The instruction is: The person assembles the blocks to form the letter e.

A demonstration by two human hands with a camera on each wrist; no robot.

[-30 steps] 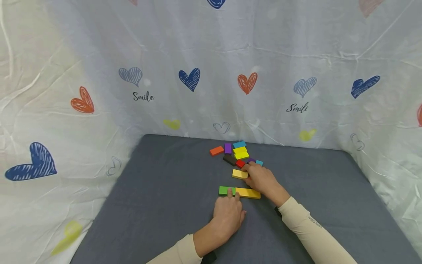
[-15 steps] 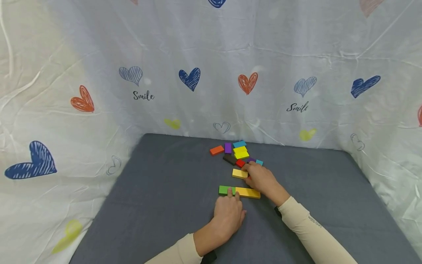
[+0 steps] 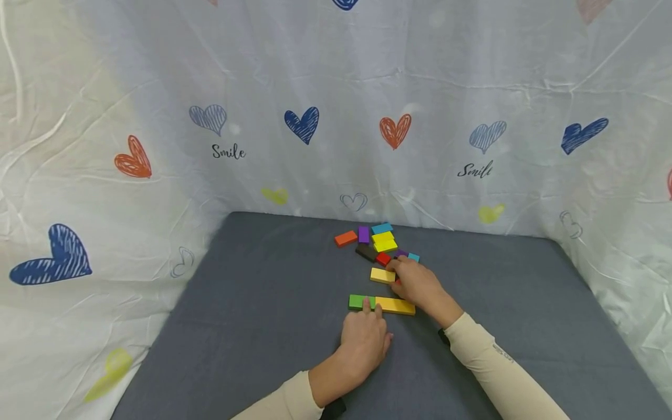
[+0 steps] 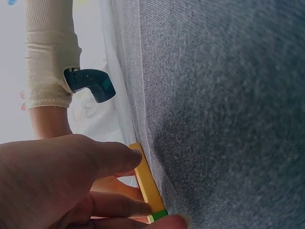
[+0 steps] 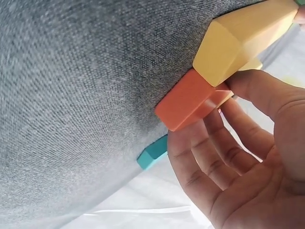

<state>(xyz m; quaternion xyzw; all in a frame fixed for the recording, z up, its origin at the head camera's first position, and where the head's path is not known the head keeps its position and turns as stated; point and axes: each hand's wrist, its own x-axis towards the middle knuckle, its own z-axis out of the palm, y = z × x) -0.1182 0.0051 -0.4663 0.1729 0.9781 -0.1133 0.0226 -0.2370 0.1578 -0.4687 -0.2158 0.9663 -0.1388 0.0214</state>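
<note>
In the head view a green block [image 3: 358, 302] and a longer yellow block [image 3: 397, 306] lie end to end on the grey cloth. My left hand [image 3: 362, 338] touches them with extended fingertips, one on the green block and one at the yellow block's near side. Farther back, my right hand [image 3: 420, 284] bends over the cloth. The right wrist view shows its thumb and fingers [image 5: 190, 171] pinching a red-orange block [image 5: 186, 100] beside the yellow block's end. In the head view that block is mostly hidden by the hand. A pale yellow block [image 3: 382, 275] lies just left of the right fingertips.
Behind the hands lie loose blocks: orange [image 3: 346, 238], purple [image 3: 364, 234], blue [image 3: 381, 228], bright yellow [image 3: 385, 241], dark brown [image 3: 366, 252] and red [image 3: 384, 258]. A small blue block [image 3: 414, 257] shows past the right hand. A white curtain [image 3: 336, 169] borders the table's back.
</note>
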